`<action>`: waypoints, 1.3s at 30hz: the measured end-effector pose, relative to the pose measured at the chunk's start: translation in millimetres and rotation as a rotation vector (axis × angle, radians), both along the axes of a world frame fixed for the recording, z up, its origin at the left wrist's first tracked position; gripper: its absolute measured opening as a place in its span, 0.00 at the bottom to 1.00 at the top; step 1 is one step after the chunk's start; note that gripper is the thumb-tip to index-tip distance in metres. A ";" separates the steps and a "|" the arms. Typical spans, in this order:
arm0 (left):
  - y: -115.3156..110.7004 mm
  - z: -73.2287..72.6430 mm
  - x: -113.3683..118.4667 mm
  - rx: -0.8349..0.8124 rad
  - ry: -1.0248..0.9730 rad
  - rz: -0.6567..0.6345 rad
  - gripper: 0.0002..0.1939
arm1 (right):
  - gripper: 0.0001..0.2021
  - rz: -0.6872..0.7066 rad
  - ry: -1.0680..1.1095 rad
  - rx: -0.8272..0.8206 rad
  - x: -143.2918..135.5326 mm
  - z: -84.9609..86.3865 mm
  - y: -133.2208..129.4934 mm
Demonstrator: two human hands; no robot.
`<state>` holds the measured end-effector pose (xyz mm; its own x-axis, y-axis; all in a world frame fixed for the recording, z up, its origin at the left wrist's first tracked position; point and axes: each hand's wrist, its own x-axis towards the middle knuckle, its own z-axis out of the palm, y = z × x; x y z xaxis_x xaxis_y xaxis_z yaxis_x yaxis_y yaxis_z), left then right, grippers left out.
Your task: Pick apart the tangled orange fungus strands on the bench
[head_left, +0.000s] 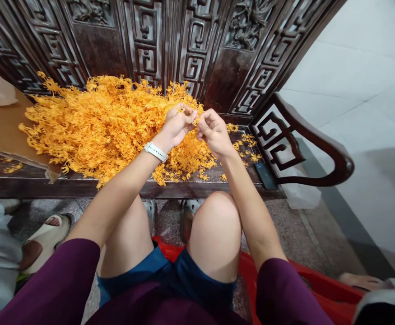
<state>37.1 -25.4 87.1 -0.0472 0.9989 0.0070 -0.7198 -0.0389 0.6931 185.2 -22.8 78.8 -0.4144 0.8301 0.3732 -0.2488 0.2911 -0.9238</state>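
Observation:
A large heap of orange, curly plastic-looking pieces point(99, 122) covers much of the dark wooden bench point(82, 186). Over the heap's right part, my left hand point(178, 124), with a white band on its wrist, pinches a small orange piece between thumb and fingers. Close beside it on the right, my right hand point(213, 131) is closed, thumb against fingers, at the same small orange bit. The fingertips nearly meet, and the exact shape of what lies between them is too small to tell. A few loose orange pieces point(248, 141) lie to the right of my right hand.
Behind the heap rises a carved wooden backrest point(143, 36). A curved armrest point(339, 162) stands at the right, with a dark phone point(265, 175) beside it. Cardboard point(7, 122) lies at the left. A person's sandalled foot point(48, 234) shows at lower left, a red stool point(305, 284) below.

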 end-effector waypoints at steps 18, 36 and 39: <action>-0.6 10.1 -41.1 0.039 -0.041 -0.276 0.09 | 0.25 -0.401 0.560 -0.797 56.4 -19.3 62.3; -6.3 14.9 -33.8 0.090 0.271 -0.248 0.01 | 0.28 -0.270 -0.306 0.437 9.6 -12.4 19.4; -1.6 9.4 -37.1 0.163 0.459 -0.168 0.09 | 0.28 -0.251 -0.273 0.403 11.0 -11.4 19.8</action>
